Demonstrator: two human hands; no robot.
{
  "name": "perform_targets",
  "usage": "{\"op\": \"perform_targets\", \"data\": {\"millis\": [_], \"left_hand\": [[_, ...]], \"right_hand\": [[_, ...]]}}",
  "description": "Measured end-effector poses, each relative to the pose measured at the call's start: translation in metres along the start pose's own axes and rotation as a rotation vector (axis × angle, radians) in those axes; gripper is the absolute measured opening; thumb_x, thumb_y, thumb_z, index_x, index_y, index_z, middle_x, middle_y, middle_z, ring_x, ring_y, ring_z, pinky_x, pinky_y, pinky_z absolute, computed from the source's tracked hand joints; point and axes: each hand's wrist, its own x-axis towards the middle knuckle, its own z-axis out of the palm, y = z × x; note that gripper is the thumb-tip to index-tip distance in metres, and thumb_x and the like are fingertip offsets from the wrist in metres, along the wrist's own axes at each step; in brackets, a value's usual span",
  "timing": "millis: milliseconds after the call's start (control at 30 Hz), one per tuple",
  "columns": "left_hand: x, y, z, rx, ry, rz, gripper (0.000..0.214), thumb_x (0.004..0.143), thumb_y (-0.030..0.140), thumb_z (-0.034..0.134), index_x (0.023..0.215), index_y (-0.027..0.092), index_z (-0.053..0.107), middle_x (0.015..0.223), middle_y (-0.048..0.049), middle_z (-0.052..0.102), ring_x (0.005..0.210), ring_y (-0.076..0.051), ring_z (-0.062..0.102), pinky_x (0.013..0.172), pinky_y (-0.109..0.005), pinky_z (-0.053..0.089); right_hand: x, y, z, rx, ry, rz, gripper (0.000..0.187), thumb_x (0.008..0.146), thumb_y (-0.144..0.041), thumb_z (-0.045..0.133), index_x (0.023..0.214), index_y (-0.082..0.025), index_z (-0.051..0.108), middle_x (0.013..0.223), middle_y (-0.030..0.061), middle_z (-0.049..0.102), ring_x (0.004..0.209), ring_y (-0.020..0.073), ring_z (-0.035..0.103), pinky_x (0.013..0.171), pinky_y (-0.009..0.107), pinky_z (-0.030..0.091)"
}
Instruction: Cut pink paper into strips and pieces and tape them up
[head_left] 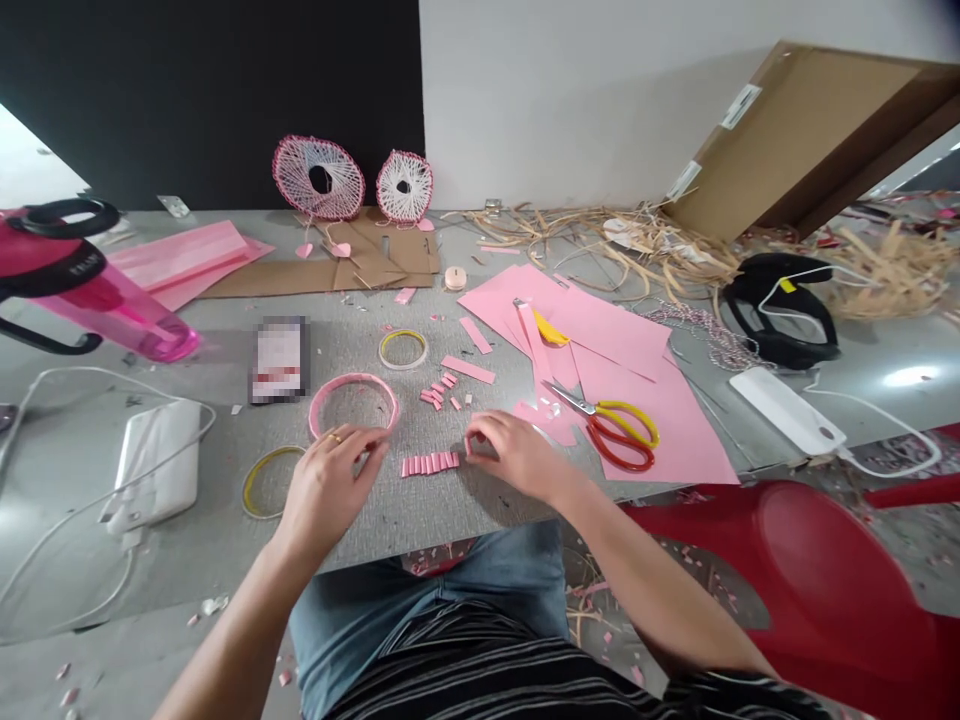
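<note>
Pink pieces [430, 463] sit in a near row between the left hand [330, 475], by a pink ring [316, 405], and the right hand [516, 455]; whether either curled grip holds anything cannot be told.

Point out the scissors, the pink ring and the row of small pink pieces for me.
Scissors [595, 409]: head view, where blades meet handles.
Pink ring [316, 407]: head view, left side of its band.
Row of small pink pieces [430, 464]: head view, middle of the row.

The hoop [316, 405] is pink, the shirt [450, 665] striped black-and-white.
</note>
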Motion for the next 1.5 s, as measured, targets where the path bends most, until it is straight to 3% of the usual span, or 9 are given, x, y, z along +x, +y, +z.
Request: {"op": "perform_targets", "data": {"millis": [233, 467, 633, 733, 800, 1000, 1200, 1333, 1500], "left_hand": [[-0.035, -0.001, 0.003, -0.003, 0.09, 0.016, 0.026, 0.097, 0.032, 0.05, 0.098, 0.021, 0.074, 0.091, -0.0053, 0.076, 0.085, -0.021, 0.071, 0.083, -0.035, 0.054], [-0.05, 0.003, 0.001, -0.025, 0.112, 0.013, 0.024, 0.097, 0.029, 0.05, 0.096, 0.021, 0.073, 0.089, -0.0047, 0.076, 0.08, -0.02, 0.07, 0.08, -0.033, 0.054], [-0.061, 0.006, 0.009, -0.023, 0.2, 0.034, 0.019, 0.096, 0.023, 0.052, 0.095, 0.021, 0.071, 0.085, -0.0036, 0.076, 0.079, -0.018, 0.07, 0.081, -0.032, 0.053], [-0.067, 0.005, 0.016, 0.019, 0.261, 0.073, 0.016, 0.095, 0.017, 0.054, 0.097, 0.019, 0.07, 0.083, -0.0036, 0.075, 0.076, -0.018, 0.069, 0.081, -0.032, 0.052], [-0.069, 0.005, 0.02, 0.041, 0.283, 0.089, 0.015, 0.094, 0.015, 0.055, 0.097, 0.019, 0.069, 0.082, -0.004, 0.074, 0.075, -0.018, 0.069, 0.08, -0.032, 0.052], [-0.071, 0.004, 0.024, 0.063, 0.306, 0.094, 0.015, 0.093, 0.013, 0.055, 0.098, 0.02, 0.068, 0.081, -0.0028, 0.074, 0.073, -0.017, 0.069, 0.079, -0.032, 0.052], [-0.07, 0.004, 0.024, 0.076, 0.304, 0.099, 0.015, 0.093, 0.011, 0.056, 0.099, 0.019, 0.067, 0.08, -0.0027, 0.074, 0.072, -0.017, 0.068, 0.078, -0.031, 0.051], [-0.071, 0.004, 0.025, 0.075, 0.295, 0.106, 0.014, 0.092, 0.009, 0.057, 0.099, 0.017, 0.066, 0.081, -0.0038, 0.073, 0.072, -0.017, 0.067, 0.078, -0.031, 0.051], [-0.071, 0.001, 0.027, 0.056, 0.327, 0.141, 0.013, 0.091, 0.007, 0.06, 0.099, 0.016, 0.066, 0.079, -0.0039, 0.072, 0.071, -0.017, 0.066, 0.076, -0.03, 0.051]], "right_hand": [[-0.006, -0.003, 0.02, -0.082, -0.047, 0.013, 0.01, 0.095, -0.03, 0.064, 0.098, -0.021, 0.061, 0.096, 0.0064, 0.067, 0.093, 0.0223, 0.063, 0.081, 0.035, 0.051], [-0.007, -0.005, 0.018, -0.096, -0.056, 0.025, 0.02, 0.093, -0.032, 0.069, 0.107, -0.019, 0.062, 0.101, 0.0085, 0.069, 0.095, 0.0225, 0.065, 0.083, 0.035, 0.053], [-0.007, 0.005, 0.003, -0.024, 0.035, 0.05, 0.009, 0.097, -0.024, 0.061, 0.104, -0.019, 0.064, 0.102, 0.007, 0.07, 0.096, 0.02, 0.066, 0.086, 0.033, 0.052], [0.006, 0.019, -0.011, -0.05, 0.108, 0.119, 0.013, 0.099, -0.018, 0.053, 0.099, -0.02, 0.065, 0.098, 0.0061, 0.07, 0.088, 0.0183, 0.066, 0.08, 0.032, 0.052], [0.021, 0.028, -0.018, -0.093, 0.111, 0.123, 0.018, 0.099, -0.015, 0.05, 0.102, -0.02, 0.066, 0.104, 0.0072, 0.07, 0.094, 0.0192, 0.067, 0.084, 0.033, 0.052], [0.074, 0.044, -0.014, -0.242, -0.068, 0.01, 0.038, 0.094, -0.006, 0.054, 0.127, -0.021, 0.063, 0.118, 0.0092, 0.07, 0.107, 0.0208, 0.065, 0.092, 0.034, 0.05], [0.1, 0.044, -0.006, -0.276, -0.11, -0.004, 0.024, 0.095, -0.012, 0.057, 0.116, -0.018, 0.068, 0.107, 0.0103, 0.07, 0.094, 0.0211, 0.066, 0.079, 0.032, 0.05], [0.08, 0.033, -0.016, -0.28, -0.058, 0.034, 0.018, 0.099, -0.016, 0.052, 0.108, -0.017, 0.067, 0.105, 0.0109, 0.069, 0.098, 0.022, 0.065, 0.084, 0.033, 0.049], [0.015, 0.011, -0.016, -0.112, -0.025, 0.012, 0.009, 0.096, -0.024, 0.06, 0.103, -0.021, 0.065, 0.102, 0.0053, 0.07, 0.091, 0.019, 0.067, 0.082, 0.032, 0.054]]}}
